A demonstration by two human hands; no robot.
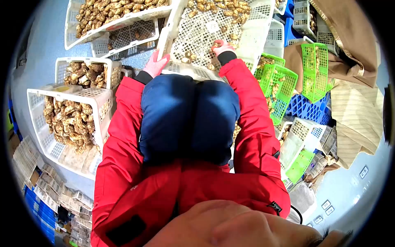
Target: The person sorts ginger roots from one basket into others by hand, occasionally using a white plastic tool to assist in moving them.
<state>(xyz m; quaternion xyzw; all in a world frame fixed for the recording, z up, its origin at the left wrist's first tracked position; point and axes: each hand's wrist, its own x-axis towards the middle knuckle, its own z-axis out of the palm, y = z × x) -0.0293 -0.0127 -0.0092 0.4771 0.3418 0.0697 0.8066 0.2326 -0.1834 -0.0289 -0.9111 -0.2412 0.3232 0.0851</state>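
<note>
Straight ahead at 12 o'clock, a white crate (258,29) stands just beyond the person's knees (189,115), probably so close that both hands can reach in without stretching. Lumpy brown roots (238,10) are bunched at its far end, a few lying loose nearer the knees; the mesh floor between leaves single pieces easy to pick out. The right hand (223,47) is over that floor at 12 to 1 o'clock, its grip bent about what may be a root; I cannot tell whether it is clamped. The left hand (155,64), at 11, has thumb and fingers apart beside the crate's near corner, perhaps for steadying, though contact is unclear. Heaped crates (102,105) stand at 9 to 10 o'clock, a green basket (284,80) at 2. The knees and red sleeves (255,103) hide the ground below, and the top edge cuts off the crate's far end.
</note>
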